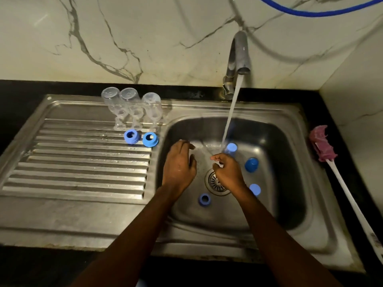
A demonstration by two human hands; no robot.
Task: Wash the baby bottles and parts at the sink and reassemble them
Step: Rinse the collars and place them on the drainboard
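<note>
Three clear baby bottles stand upside down at the back of the steel drainboard. In front of them lie two blue screw rings. Inside the sink basin lie another blue ring and three blue caps. My left hand hovers over the basin's left side with relaxed fingers, holding nothing. My right hand is over the drain, its fingertips curled together under the running water. Whether they pinch a small clear part is unclear.
The tap at the back of the sink is running. A pink bottle brush with a long white handle lies on the dark counter at the right. A blue hose hangs across the marble wall above.
</note>
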